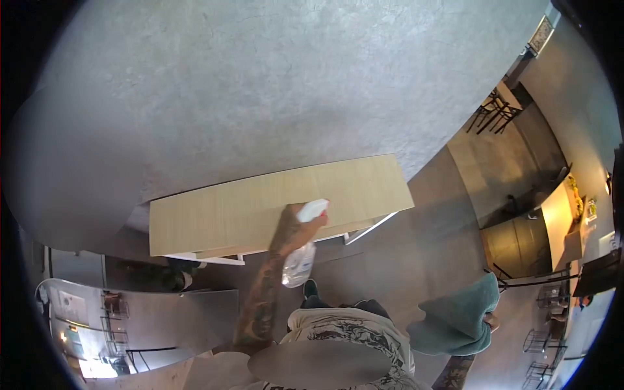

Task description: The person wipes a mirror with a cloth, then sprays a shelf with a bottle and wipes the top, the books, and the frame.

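Observation:
My left hand (pixel 299 235) is wrapped round the neck of a clear spray bottle (pixel 298 265) with a white trigger head (pixel 313 210). The bottle is upright in front of the long edge of a light wood console table (pixel 227 211), its head over the tabletop. Out to the right, away from the table, my right hand (pixel 492 322) grips a teal cloth (pixel 450 320) that hangs in loose folds. Much of the right hand is hidden behind the cloth.
A grey wall (pixel 279 84) runs along the table's back edge. White legs (pixel 370 229) stand under the tabletop. At the lower left is a mirror-like panel (pixel 195 318). A wooden counter (pixel 520 244) and dark chairs (pixel 495 114) are farther off to the right.

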Motion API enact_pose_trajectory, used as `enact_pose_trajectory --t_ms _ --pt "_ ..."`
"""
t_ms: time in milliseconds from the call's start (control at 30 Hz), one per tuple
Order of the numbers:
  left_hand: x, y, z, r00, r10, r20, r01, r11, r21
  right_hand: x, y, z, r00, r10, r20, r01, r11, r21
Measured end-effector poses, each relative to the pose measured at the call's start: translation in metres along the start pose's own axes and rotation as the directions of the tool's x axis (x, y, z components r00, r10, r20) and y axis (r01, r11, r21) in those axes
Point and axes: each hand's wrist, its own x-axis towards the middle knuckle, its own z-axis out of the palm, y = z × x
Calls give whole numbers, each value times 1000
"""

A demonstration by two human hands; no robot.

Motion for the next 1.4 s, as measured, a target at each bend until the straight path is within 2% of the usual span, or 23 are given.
enact_pose_trajectory --t_ms 100,200,267,367,400,467,533,633,700,767,800,833,867,900,933,1000,1067,1100,1200,1267,1300,1333,1400 --pt "26 -6 43 998 -18 53 16 999 31 -18 -2 -6 999 -24 -36 24 1000 -4" --pt "24 3 57 998 -62 7 61 990 131 -27 -6 -9 998 -35 -47 35 999 -19" --pt "5 -3 57 992 84 -93 -77 994 77 -20 -8 -7 999 -29 -19 28 999 -34" --pt "-57 16 53 985 45 -168 -41 999 31 6 -10 11 992 24 126 -14 997 -82" --pt "-84 19 53 969 25 -246 -15 999 44 20 -10 21 979 48 196 -25 993 -119" --pt "-142 23 57 964 110 -243 -94 993 76 45 -14 50 919 122 374 -44 976 -213" --pt "-196 4 71 895 234 -380 -218 972 86 69 -15 85 815 203 543 -26 948 -317" --pt "-304 20 103 755 94 -649 -11 991 130 85 -16 139 561 340 755 71 889 -453" --pt "-384 20 139 553 -8 -833 131 988 77 82 -8 168 355 426 832 143 855 -499" --pt "-456 20 191 335 -156 -929 227 970 -81 68 4 177 180 497 849 201 826 -526" --pt "-490 18 218 251 -167 -954 244 964 -104 58 12 185 79 542 837 226 808 -545" --pt "-524 16 245 51 -390 -919 -318 866 -385 47 19 189 -12 580 815 245 792 -560" --pt "-555 16 272 9 -605 -796 -813 460 -358 34 28 191 -103 615 782 267 774 -574" --pt "-591 24 298 -284 -395 -874 -334 895 -296 17 32 190 -183 642 745 286 760 -584" --pt "-626 32 326 -389 -77 -918 307 929 -208 0 38 185 -260 666 700 300 744 -597" --pt "-702 7 380 -651 -52 -758 -38 999 -36 -40 48 158 -393 692 606 334 721 -607" --pt "-768 59 429 -797 56 -602 245 940 -237 -79 58 124 -501 713 491 367 688 -626" --pt "-801 67 451 -836 117 -536 293 921 -257 -98 62 108 -539 718 441 383 675 -631" --pt "-934 36 535 -895 273 -354 401 839 -369 -147 69 52 -620 721 309 426 640 -639" --pt "-1004 37 574 -938 263 -227 341 821 -457 -176 74 11 -641 721 264 443 628 -640" --pt "-1038 35 589 -917 349 -193 399 820 -411 -190 76 -11 -645 724 246 446 618 -648" --pt "-1073 26 605 -917 349 -194 399 821 -409 -205 79 -34 -649 722 242 445 617 -649" --pt "-1143 8 634 -846 521 -117 520 755 -398 -233 83 -79 -650 719 248 429 615 -662"
